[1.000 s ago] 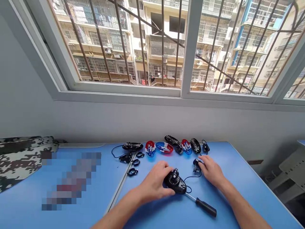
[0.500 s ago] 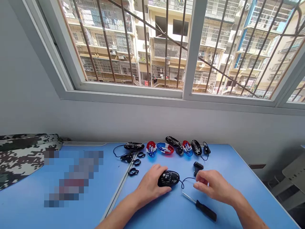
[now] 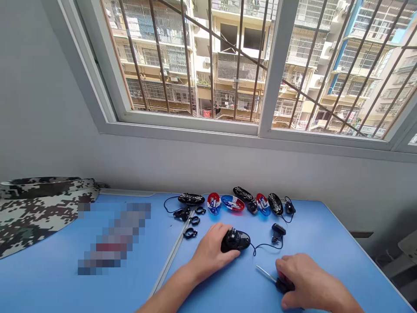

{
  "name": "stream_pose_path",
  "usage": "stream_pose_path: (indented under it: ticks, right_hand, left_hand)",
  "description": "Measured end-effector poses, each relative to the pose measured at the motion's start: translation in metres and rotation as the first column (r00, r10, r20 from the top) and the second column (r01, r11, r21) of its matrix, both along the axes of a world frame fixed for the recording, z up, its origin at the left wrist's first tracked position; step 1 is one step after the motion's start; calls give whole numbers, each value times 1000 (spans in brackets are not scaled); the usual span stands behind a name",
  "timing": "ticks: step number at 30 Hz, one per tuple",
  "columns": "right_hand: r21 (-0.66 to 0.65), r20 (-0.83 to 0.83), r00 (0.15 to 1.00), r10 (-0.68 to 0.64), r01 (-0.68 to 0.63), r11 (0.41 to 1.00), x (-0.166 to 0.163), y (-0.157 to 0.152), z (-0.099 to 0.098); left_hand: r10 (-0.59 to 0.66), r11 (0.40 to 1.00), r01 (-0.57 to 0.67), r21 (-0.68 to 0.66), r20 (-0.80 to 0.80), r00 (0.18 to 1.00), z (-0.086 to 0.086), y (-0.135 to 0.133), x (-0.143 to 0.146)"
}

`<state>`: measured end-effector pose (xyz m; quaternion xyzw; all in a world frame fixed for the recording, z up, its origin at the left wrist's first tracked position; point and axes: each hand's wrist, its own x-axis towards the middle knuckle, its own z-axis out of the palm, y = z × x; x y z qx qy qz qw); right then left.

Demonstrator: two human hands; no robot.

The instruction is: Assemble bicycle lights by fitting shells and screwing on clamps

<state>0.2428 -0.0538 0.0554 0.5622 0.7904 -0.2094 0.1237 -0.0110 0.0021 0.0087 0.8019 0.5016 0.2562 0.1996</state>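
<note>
My left hand (image 3: 213, 248) is closed around one end of a glossy black oval device (image 3: 240, 240), its fingers and thumb on either side. A thin black cord runs from the device's other end to a small black clip piece (image 3: 278, 231) on the table. My right hand (image 3: 308, 282) grips the black handle of a screwdriver (image 3: 267, 274), which lies with its metal shaft pointing up and left toward the device. Most of the handle is hidden beneath that hand.
Along the back of the blue table (image 3: 208, 295) sit several oval devices, some black (image 3: 191, 199), others red and blue (image 3: 232, 203). Black ring clamps (image 3: 190, 233) lie by the table seam. Camouflage cloth (image 3: 42, 208) and a blurred-out patch are at left; a barred window is behind.
My right hand has come away from the cord and down onto the screwdriver's handle. The black device has turned in my left hand. The whole view has shifted slightly.
</note>
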Motion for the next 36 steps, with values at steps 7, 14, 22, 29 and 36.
stream_pose_path:
  ticks: [7, 14, 22, 29, 36]
  right_hand:
    - [-34, 145, 988, 50, -45, 998, -5, -6, 10]
    - [130, -71, 996, 50, -40, 991, 12, 4, -6]
    - [176, -588, 808, -35, 170, 970, 10, 17, -15]
    - [-273, -899, 246, -362, 330, 904, -12, 30, -45]
    - [-283, -935, 102, -341, 365, 887, -13, 33, -50]
  left_hand:
    - [-105, 994, 108, -35, 71, 992, -5, 6, -11]
    - [-96, 994, 102, -43, 118, 988, -11, 10, -13]
    - [-39, 999, 44, -26, 170, 985, -28, 17, -14]
    - [-103, 992, 116, -50, 206, 973, -15, 11, -13]
    - [-120, 990, 134, -35, 268, 956, -14, 8, -11]
